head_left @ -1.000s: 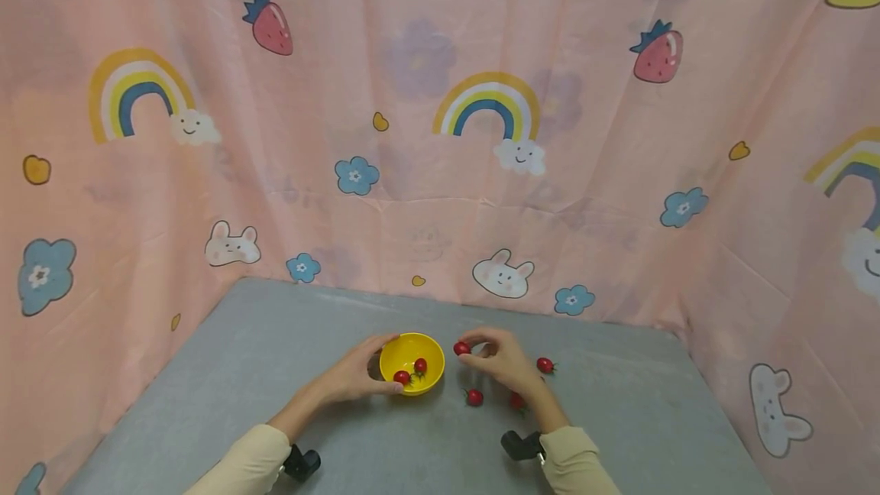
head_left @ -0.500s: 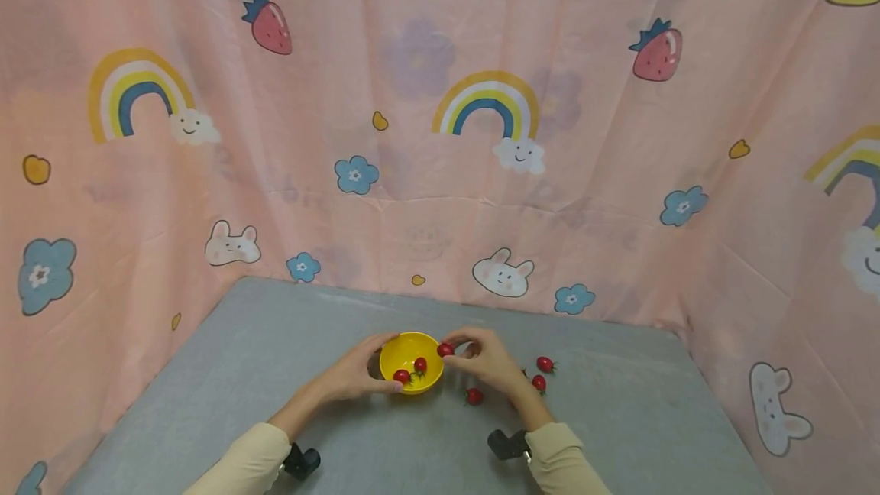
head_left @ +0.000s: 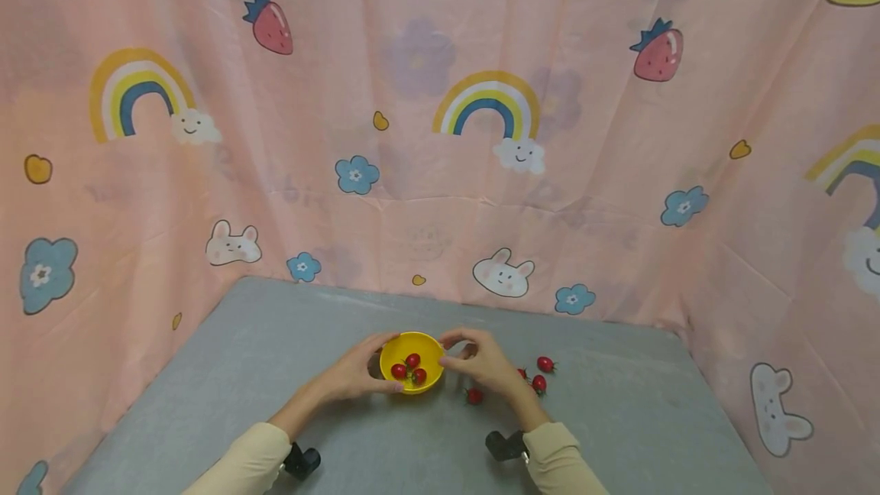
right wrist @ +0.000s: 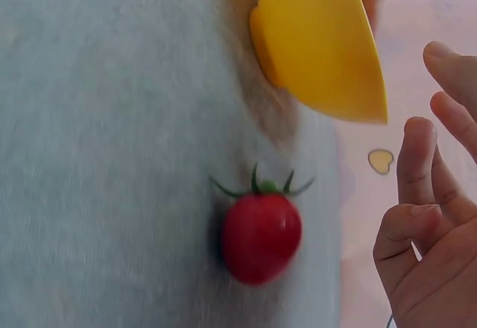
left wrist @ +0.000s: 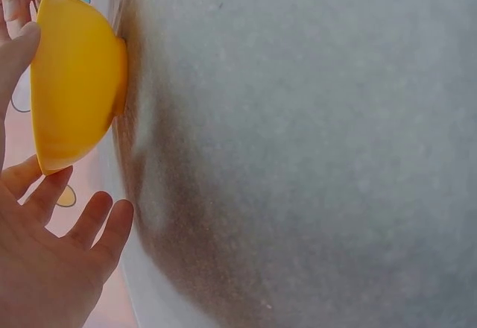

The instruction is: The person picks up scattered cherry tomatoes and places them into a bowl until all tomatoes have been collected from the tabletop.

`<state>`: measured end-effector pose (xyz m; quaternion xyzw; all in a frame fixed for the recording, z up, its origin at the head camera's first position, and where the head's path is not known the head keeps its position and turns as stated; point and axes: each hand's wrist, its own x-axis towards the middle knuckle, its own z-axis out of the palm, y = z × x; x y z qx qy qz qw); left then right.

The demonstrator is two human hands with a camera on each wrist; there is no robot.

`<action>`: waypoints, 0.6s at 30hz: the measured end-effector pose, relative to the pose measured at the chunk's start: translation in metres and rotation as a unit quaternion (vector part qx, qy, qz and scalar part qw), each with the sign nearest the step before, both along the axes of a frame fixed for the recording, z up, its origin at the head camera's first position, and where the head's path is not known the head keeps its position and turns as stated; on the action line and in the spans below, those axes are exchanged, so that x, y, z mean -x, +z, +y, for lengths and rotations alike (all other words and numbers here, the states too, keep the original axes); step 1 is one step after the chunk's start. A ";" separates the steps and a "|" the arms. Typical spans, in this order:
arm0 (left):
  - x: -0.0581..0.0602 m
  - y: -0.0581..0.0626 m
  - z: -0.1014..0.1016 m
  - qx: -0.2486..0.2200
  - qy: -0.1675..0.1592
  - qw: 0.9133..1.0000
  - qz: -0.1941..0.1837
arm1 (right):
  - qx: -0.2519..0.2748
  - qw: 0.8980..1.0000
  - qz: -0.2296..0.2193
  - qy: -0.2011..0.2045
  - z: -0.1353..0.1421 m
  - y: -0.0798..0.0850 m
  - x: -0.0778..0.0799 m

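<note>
Gripping the yellow bowl (head_left: 429,350) in my left hand (head_left: 360,370), I hold my right hand (head_left: 481,360) empty, fingers parted, beside its rim; closest to that hand, one loose tomato (head_left: 475,396) lies nearer me, stem toward the bowl

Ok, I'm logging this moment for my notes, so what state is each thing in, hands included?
Yellow bowl: upright on the gray table.
Three bowl tomatoes: lying inside it.
Four loose tomatoes: on the table, one partly hidden by the right arm.
Left hand: holding the bowl.
Right hand: holding nothing, by the rim.
Curtain: hanging, creased.
</note>
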<state>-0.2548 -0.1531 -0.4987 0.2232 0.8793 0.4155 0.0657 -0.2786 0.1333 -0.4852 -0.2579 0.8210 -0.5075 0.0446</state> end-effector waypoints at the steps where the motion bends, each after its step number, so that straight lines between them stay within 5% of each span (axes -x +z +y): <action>1: 0.000 0.000 0.000 -0.001 0.000 1.000 -0.001 | 0.000 1.000 -0.002 -0.003 0.002 -0.001 0.000; 18: 0.001 -0.001 0.000 0.000 0.000 1.000 0.000 | -0.011 0.999 0.012 -0.047 0.070 -0.009 -0.004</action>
